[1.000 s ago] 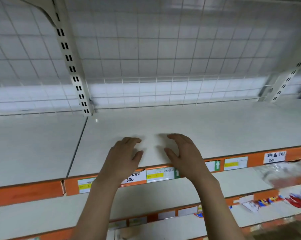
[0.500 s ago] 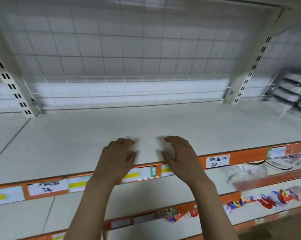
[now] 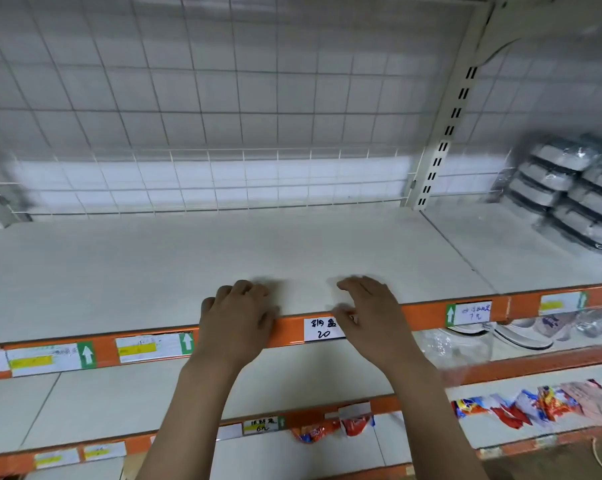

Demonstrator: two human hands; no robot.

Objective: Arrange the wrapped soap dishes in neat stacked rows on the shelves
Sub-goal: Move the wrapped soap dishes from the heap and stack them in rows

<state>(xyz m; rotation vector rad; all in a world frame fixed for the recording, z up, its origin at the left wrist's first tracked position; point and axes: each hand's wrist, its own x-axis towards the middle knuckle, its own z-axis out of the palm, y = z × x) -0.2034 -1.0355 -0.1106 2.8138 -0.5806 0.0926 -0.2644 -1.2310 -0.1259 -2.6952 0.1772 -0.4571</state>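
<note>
Wrapped soap dishes (image 3: 569, 188), grey and white in clear plastic, stand in stacked rows at the far right of the white shelf (image 3: 223, 258). My left hand (image 3: 237, 320) hovers over the shelf's orange front edge with loosely curled fingers and holds nothing. My right hand (image 3: 372, 313) hangs beside it, a hand's width to the right, fingers relaxed and empty. Both hands are far to the left of the soap dishes. The view is blurred by motion.
A wire grid back panel (image 3: 223, 98) and a slotted white upright (image 3: 445, 133) bound the shelf. Price labels (image 3: 322, 329) line the orange edge. More wrapped goods (image 3: 521, 336) lie on the shelf below at right, with colourful packets (image 3: 535, 405) lower down.
The view has swung to the right, bringing the stacked soap dishes fully into sight. Both hands kept their pose and moved right along the shelf's front edge.
</note>
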